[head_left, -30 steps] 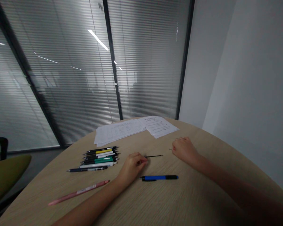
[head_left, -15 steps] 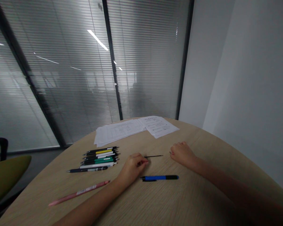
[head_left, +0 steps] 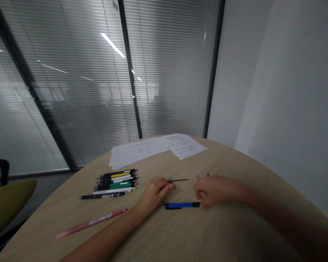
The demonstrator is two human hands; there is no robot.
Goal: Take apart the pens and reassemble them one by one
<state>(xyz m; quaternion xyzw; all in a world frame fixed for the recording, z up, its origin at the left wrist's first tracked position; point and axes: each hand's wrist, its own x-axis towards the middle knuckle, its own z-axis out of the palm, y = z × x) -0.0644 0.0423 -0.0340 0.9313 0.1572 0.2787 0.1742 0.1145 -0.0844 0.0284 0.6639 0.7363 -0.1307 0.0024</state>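
My right hand [head_left: 213, 190] is closed, its thumb and fingertips at the black end of a blue pen [head_left: 182, 205] that lies flat on the table. My left hand [head_left: 155, 193] rests on the table with its fingers curled and thumb against them; what is between them, if anything, is hidden. A thin black rod like a pen refill [head_left: 179, 180] sticks out to the right beside its fingers. Two tiny dark pieces show just beyond my right hand, too small to name.
Several pens [head_left: 116, 183] lie in a row on the left of the wooden table [head_left: 164, 238]. A pink pen [head_left: 93, 222] lies nearer, beside my left forearm. Printed papers [head_left: 139, 151] are spread at the far edge. A green chair [head_left: 11, 202] stands at the left.
My right hand has come nearer and down from beyond the refill to the blue pen's black end. The small pieces past it are uncovered. My left hand has barely moved.
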